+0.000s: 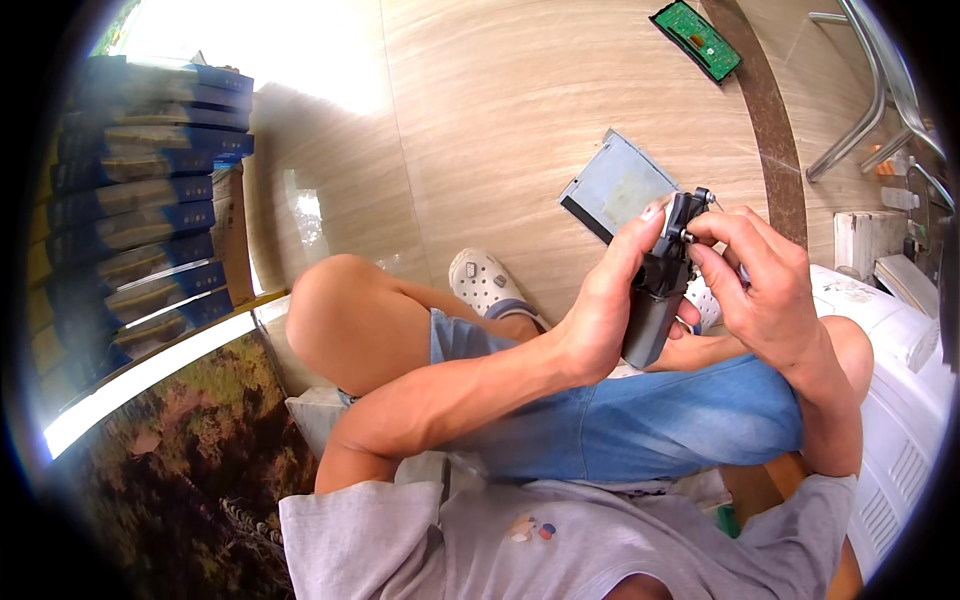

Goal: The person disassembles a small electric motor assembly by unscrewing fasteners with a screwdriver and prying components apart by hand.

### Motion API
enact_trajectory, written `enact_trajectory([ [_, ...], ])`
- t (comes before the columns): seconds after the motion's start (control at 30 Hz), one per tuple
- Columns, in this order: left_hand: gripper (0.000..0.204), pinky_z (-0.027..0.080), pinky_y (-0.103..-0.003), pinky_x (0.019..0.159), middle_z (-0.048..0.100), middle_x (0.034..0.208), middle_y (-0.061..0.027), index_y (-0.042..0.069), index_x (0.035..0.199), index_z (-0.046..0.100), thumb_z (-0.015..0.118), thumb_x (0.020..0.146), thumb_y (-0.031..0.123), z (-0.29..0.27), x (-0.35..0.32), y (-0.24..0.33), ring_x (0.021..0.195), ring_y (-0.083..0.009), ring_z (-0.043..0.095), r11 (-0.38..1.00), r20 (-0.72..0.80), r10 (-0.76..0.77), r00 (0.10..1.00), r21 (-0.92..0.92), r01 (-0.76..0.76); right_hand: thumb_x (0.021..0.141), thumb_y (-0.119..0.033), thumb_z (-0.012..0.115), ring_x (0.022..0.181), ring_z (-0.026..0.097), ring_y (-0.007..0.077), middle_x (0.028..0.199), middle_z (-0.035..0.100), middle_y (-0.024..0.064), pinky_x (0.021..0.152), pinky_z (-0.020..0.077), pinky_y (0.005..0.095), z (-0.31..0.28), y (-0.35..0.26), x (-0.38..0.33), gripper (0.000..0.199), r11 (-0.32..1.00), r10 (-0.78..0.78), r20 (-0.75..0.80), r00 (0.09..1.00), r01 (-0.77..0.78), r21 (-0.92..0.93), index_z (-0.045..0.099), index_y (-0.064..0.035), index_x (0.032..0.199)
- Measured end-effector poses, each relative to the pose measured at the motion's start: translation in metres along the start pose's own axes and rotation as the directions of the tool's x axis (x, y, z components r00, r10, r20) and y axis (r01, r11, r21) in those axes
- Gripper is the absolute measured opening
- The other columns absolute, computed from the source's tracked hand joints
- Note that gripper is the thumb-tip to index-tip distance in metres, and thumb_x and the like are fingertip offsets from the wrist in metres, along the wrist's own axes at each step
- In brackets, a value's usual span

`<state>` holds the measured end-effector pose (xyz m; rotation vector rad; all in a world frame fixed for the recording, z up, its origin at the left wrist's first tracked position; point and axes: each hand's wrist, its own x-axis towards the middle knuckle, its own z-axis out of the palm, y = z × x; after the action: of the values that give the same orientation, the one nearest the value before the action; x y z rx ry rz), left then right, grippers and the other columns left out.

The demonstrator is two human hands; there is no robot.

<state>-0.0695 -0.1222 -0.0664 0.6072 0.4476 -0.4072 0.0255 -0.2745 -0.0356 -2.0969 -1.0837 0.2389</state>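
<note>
- Head view: the person sits with knees drawn up, in blue denim shorts (640, 420) and a grey shirt (520, 545), above a pale wood-patterned floor (480, 110).
- The left hand (600, 310) is wrapped around the body of a dark grey, block-shaped part (655, 300); its grip is closed on that part, with the thumb lying up along the side toward the top end.
- The right hand (765, 290) is at the upper end of the same part, its fingertips (700, 250) pinched against the black fitting there; this grip is also closed on the part.
- The dark grey part is held tilted, upper end away from the body, above the right thigh and in front of the right knee, between the two hands.
- A flat grey metal drive-like box (615, 185) lies on the floor just beyond the hands.
- A green circuit board (697, 38) lies on the floor farther off, well apart from the box.
- A white perforated clog (485, 280) is on one foot, beside the left knee.
- A stack of dark blue flat boxes (140, 190) stands at the left edge.
- A white appliance housing (900, 400) sits at the right, just beside the right knee.
- Chrome tube legs (870, 90) show at the upper right.
</note>
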Motion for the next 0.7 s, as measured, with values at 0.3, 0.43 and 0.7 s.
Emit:
enact_trajectory([
  [0.3,0.069,0.05,-0.032,0.069,0.06,0.106,-0.0073,0.012,0.133,0.051,0.036,0.096,0.069,0.002,-0.001,-0.001,0.081,-0.0177,0.063,0.999,0.003,-0.03,1.0,0.018,0.03,0.075,-0.003,0.079,0.063,0.063,0.0235,0.085,0.064,0.0083,0.052,0.051,0.0346,-0.006,-0.002,0.0,0.023,0.999,0.052,0.012,0.999,-0.052,-0.013,0.07,-0.0007,0.095],
  [0.43,0.069,0.05,-0.032,0.069,0.061,0.102,-0.008,0.011,0.128,0.054,0.036,0.096,0.07,0.001,0.0,-0.003,0.082,-0.0179,0.063,0.998,-0.005,-0.062,0.998,0.022,0.062,0.072,-0.005,0.079,0.069,0.063,0.0225,0.084,0.064,0.0075,0.055,0.0521,0.0351,-0.008,-0.003,0.004,0.022,0.97,-0.155,0.048,0.987,0.161,-0.183,0.072,-0.0004,0.093],
  [0.7,0.069,0.049,-0.033,0.07,0.062,0.104,-0.0086,0.011,0.13,0.053,0.034,0.097,0.068,-0.002,0.001,-0.006,0.082,-0.0179,0.062,0.997,-0.002,-0.045,0.999,0.066,0.045,0.074,-0.004,0.076,0.073,0.064,0.0246,0.083,0.064,0.0091,0.058,0.0534,0.0356,-0.005,-0.003,0.0,0.02,0.998,0.008,0.039,0.999,-0.006,-0.055,0.072,-0.0016,0.094],
])
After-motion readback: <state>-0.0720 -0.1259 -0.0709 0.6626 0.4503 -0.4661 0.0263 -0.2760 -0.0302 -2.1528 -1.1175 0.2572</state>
